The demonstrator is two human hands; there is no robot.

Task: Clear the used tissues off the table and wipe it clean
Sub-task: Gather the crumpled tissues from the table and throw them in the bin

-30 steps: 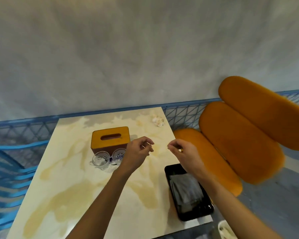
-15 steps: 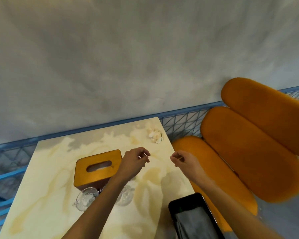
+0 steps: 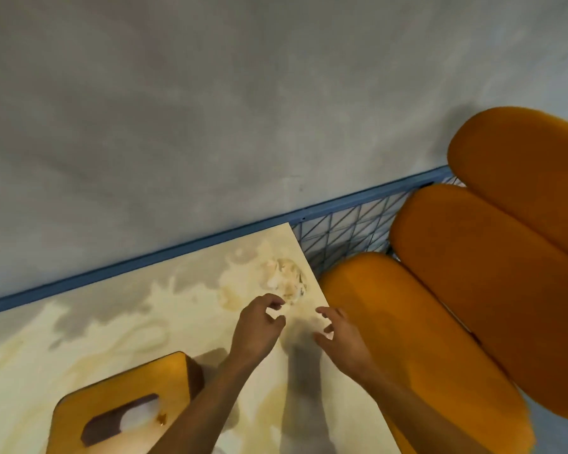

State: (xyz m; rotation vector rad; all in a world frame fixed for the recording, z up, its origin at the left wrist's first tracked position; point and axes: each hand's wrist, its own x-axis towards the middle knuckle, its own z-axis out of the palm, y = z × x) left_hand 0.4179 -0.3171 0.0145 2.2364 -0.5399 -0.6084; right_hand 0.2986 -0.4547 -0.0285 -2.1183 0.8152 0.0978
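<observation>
Crumpled tissue (image 3: 284, 280), pale with tan stains, blurred, lay at far right corner of table (image 3: 138, 326), just inside its right edge. Table cream, marbled with yellowish and grey patches, square-cornered, set against far blue rail.

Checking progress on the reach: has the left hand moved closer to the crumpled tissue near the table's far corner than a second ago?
Yes. The left hand has advanced from beside the tissue box toward the far corner, nearly reaching the crumpled tissue.

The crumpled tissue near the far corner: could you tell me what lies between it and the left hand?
Nothing: in the head view only bare tabletop separates the crumpled tissue from the left hand.
</observation>
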